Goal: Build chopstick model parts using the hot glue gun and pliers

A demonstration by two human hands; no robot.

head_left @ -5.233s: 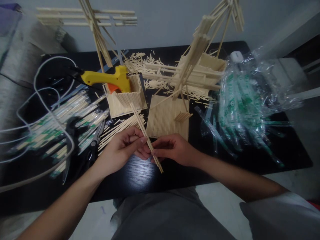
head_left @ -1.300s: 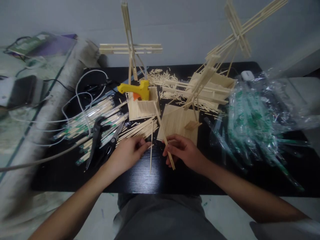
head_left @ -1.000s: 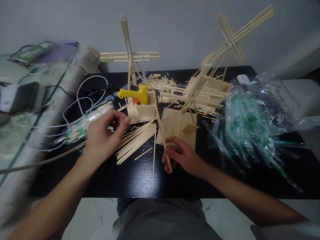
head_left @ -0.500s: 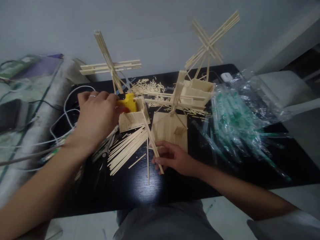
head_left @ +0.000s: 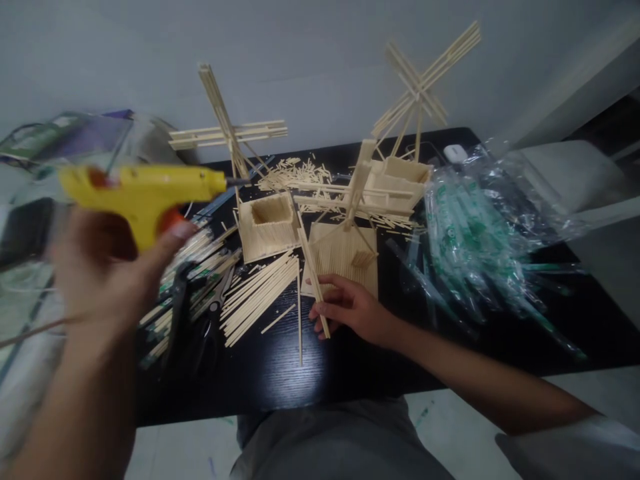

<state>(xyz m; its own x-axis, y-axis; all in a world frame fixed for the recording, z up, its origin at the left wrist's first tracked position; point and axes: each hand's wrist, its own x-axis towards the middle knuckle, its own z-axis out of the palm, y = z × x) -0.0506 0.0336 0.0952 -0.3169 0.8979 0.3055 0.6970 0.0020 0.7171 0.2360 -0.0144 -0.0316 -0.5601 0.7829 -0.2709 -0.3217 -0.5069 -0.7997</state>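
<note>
My left hand [head_left: 113, 267], blurred by motion, is closed round the handle of a yellow glue gun [head_left: 165, 187], raised at the left with its dark nozzle pointing right. My right hand [head_left: 350, 307] pinches a narrow strip of wooden sticks [head_left: 313, 273] that slants up and away over the table. Just beyond that strip lies a flat base of joined sticks [head_left: 340, 260] with a small windmill frame on it. Left of it stands a box-shaped stick piece [head_left: 270, 227] with a hollow top. A fan of loose sticks [head_left: 260, 293] lies in front of the box.
Two windmills with crossed blades [head_left: 230, 133] [head_left: 417, 93] stand at the back. Short cut sticks [head_left: 295, 173] are heaped between them. Plastic wrappers [head_left: 470, 233] cover the right side. Black-handled scissors [head_left: 210, 327] lie at the left on the black table [head_left: 330, 383].
My left hand has lifted the glue gun up and left, away from the box-shaped piece, whose hollow top now shows. My right hand still holds the strip in nearly the same spot.
</note>
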